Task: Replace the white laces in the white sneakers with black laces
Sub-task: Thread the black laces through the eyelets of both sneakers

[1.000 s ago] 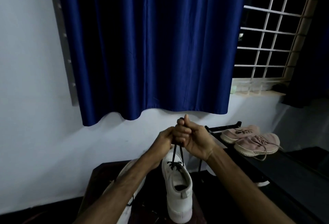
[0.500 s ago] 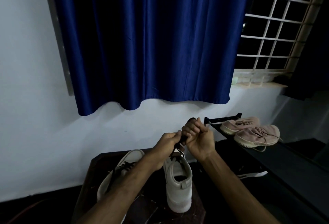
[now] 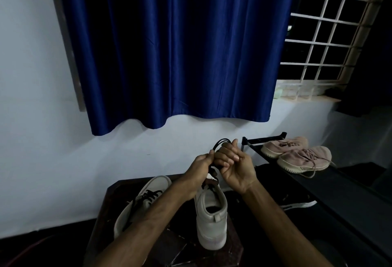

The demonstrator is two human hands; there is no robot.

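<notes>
Both hands are raised together, touching knuckle to knuckle. The left hand point(image 3: 201, 167) has its fingers curled tight round the black lace point(image 3: 221, 142), gripping it low, just above the shoe. The right hand point(image 3: 235, 168) is a closed fist round the same lace, thumb up; loops of lace stick out above its knuckles. Below the two hands the strands run short and taut down to the upright white sneaker point(image 3: 211, 222), which sits directly beneath them with its heel toward the person and black lacing showing at the tongue. The second white sneaker point(image 3: 146, 197) lies tilted on its side just beyond the left forearm, to the outside of the left hand, with black lace across its eyelets. Both shoes rest on a dark wooden stool point(image 3: 106, 211). To the outside of the right hand, well apart, a pair of pink sneakers point(image 3: 297, 155) sits on a black rack point(image 3: 343, 194), with a black shoe point(image 3: 298, 203) lower down beside the right forearm. Beyond the hands hangs a blue curtain point(image 3: 180, 54) on a white wall, a window grille point(image 3: 322, 33) next to it.
</notes>
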